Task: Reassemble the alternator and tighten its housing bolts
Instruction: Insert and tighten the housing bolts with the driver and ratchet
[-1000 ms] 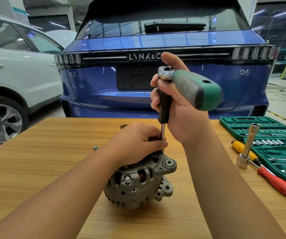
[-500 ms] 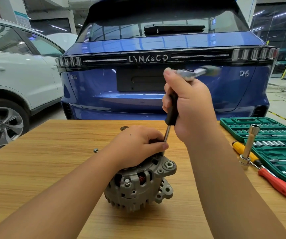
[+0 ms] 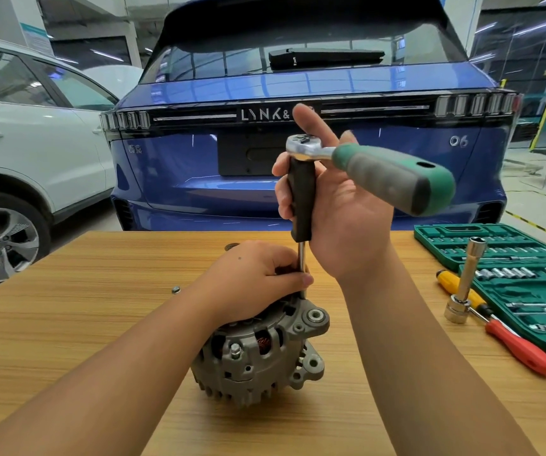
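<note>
Standing behind a wooden table [image 3: 67,324]: a blue car [image 3: 298,192]. Sitting mid-table, the grey alternator [image 3: 258,353], left hand [image 3: 258,278] resting on top, fingers [image 3: 301,279] pinching the steel shaft of an extension bar [image 3: 301,205] standing upright on the housing. Gripping the bar's black sleeve, right hand [image 3: 347,218], green-handled ratchet [image 3: 383,172] jutting right. Lying at right: green socket set [image 3: 528,291], red screwdriver [image 3: 518,350].
</note>
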